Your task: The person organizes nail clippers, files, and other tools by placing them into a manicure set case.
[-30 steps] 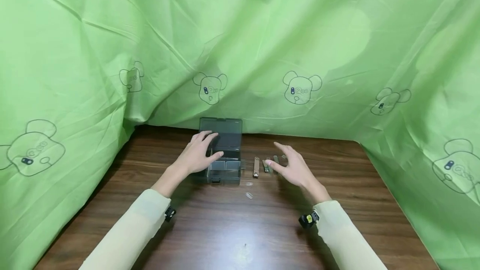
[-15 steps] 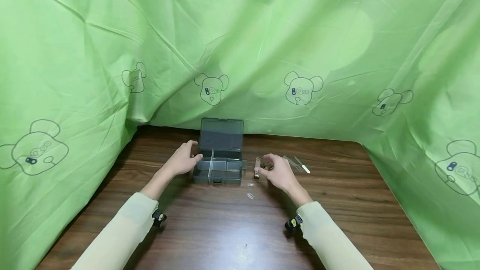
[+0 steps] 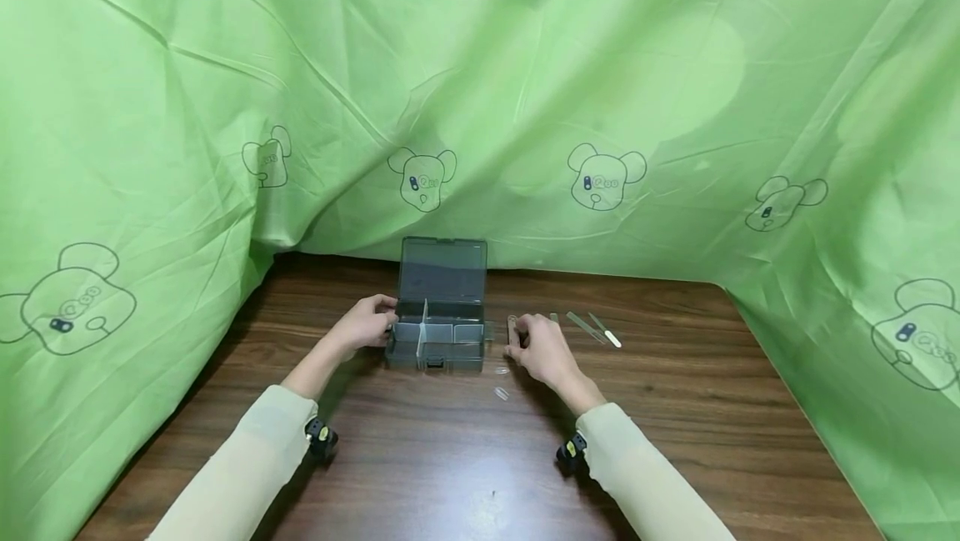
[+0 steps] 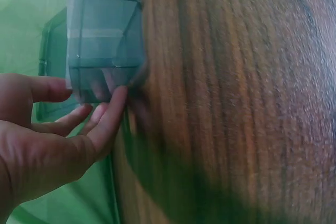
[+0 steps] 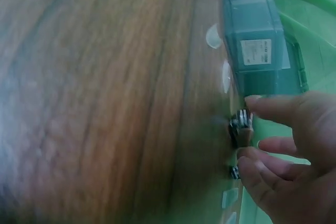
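Note:
A grey see-through compartment box [image 3: 450,356] stands with its hinged lid [image 3: 442,270] raised at the back. At its left end is my left hand [image 3: 363,323], the fingers [image 4: 113,119] fairly straight against the end wall, thumb near the upper edge. My right hand [image 3: 546,351] pinches a copper-coloured nail clipper [image 3: 512,329] between thumb and fingers at table level, right of the box. In the right wrist view the clipper [image 5: 244,135] shows end-on. A second small metal piece [image 5: 234,172] lies under the right hand, its kind unclear.
Two small clear pieces [image 3: 501,393] lie in front of the box. Right of the right hand are a glassy strip [image 3: 583,326] and a thin tool with a white handle [image 3: 612,339]. Green curtain [image 3: 525,224] surrounds the wooden table [image 3: 420,458].
My left hand has moved from over the box to its left end. The right hand has come down leftward from the slim tools and taken hold of the nail clipper.

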`<state>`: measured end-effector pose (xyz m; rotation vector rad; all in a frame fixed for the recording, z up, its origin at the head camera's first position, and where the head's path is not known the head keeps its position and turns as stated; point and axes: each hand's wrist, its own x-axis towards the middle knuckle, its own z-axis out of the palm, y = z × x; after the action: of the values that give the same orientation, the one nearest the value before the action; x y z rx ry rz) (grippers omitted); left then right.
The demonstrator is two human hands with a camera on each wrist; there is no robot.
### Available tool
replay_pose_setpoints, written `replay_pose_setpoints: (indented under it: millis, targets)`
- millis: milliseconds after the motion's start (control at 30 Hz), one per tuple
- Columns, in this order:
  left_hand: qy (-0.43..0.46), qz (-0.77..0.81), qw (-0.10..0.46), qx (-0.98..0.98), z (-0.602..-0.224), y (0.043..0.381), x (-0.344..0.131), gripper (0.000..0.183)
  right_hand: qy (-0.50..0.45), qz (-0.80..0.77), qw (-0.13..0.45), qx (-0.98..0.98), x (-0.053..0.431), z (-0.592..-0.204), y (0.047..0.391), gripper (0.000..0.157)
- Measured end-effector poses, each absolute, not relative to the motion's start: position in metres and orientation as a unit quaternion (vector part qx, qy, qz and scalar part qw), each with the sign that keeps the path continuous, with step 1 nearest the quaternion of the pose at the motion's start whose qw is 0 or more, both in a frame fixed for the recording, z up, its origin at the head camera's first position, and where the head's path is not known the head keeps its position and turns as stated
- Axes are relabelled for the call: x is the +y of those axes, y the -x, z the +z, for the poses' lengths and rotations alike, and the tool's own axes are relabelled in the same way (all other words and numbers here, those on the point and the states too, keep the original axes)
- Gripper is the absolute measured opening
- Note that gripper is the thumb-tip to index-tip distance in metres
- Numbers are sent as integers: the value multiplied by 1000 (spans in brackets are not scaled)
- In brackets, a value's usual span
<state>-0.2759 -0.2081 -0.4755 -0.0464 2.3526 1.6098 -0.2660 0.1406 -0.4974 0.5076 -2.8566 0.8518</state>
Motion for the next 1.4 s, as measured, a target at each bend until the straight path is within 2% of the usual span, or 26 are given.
replay_pose_setpoints:
  millis: [267,533,800,1000,1400]
  targets:
    - [19,576,139,806,-480,279,-213,51,-181,220,77,-956,136,-504,265,28]
    - [19,579,124,805,-486,285,-214,51,-181,195,73,-961,132,-503,265,14]
    - [24,604,143,784,-489,289,-217,50,-178,243,71,-951,145,-482,272,17]
    - [25,610,155,776,-489,290,-220,51,-221,293,75,-927,147,-468,282,17]
    - [19,612,158,775,-490,289,-220,52,-259,344,55,-901,106,-466,299,15]
